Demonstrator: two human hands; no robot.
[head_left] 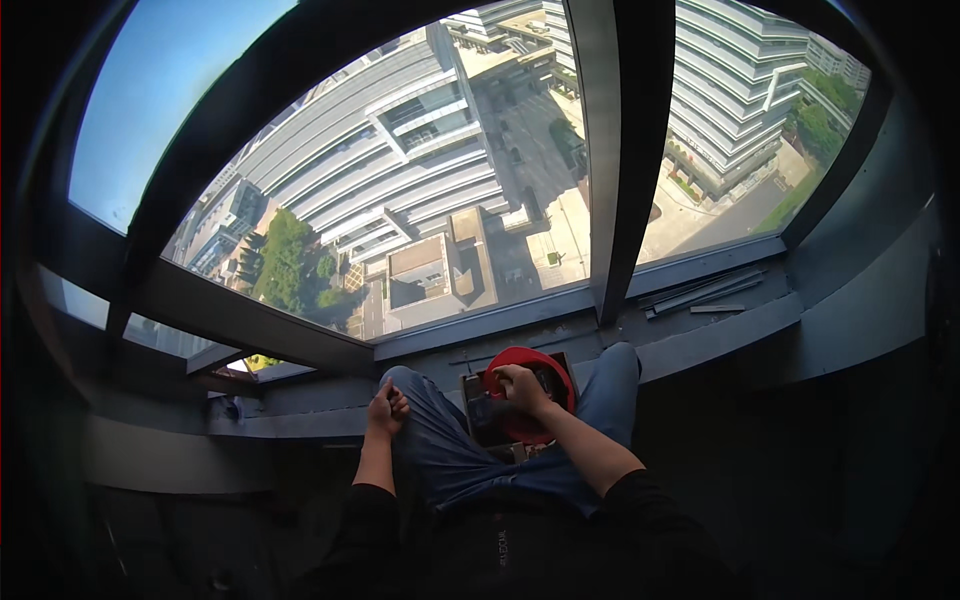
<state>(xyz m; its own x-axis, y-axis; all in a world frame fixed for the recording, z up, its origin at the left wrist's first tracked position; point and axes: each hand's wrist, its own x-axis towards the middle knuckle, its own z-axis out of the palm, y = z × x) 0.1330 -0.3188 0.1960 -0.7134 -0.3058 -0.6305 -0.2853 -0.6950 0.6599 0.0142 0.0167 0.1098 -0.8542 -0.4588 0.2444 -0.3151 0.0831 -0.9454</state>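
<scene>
A red, round, rimmed thing, like an upturned hard hat [566,378], rests between my knees on a dark box [476,424]. Dark items inside it are too dim to name. Above its opening is my right hand [522,388], fingers curled together; whatever they may hold is hidden. My left hand [390,408] is closed beside my left knee, apart from the red thing, and I cannot make out anything in its fingers.
Tall window panes with dark metal frames [606,150] rise in front of me, and buildings stand far below. Several grey metal strips [705,292] lie on the ledge [715,335] at right. A small dark object [230,408] sits at the ledge's left end.
</scene>
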